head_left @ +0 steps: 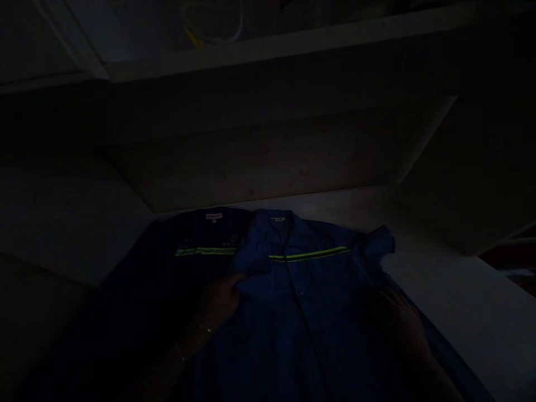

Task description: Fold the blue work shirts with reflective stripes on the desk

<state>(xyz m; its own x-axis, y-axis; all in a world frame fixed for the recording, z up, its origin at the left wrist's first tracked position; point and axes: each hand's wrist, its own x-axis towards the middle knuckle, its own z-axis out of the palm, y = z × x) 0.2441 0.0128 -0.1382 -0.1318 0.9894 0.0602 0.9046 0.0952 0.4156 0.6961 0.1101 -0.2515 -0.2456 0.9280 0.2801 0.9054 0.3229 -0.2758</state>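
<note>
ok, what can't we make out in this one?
All head view:
Left hand: some fingers, hidden by the blue shirt.
Right hand: fingertips, lost in darkness; grip unclear.
Blue shirt: hem, cut off by bottom edge.
Dark shirt: collar label text, too small and dim.

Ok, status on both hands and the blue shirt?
Left hand pinching blue shirt; right hand resting on it. Shirt front up. Dark jacket alongside.

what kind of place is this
Too dim to be sure; it looks like an indoor desk nook or storage bay. A pale work surface with a panel behind bears two blue work shirts with yellow-green stripes, and a shelf runs above.
</note>
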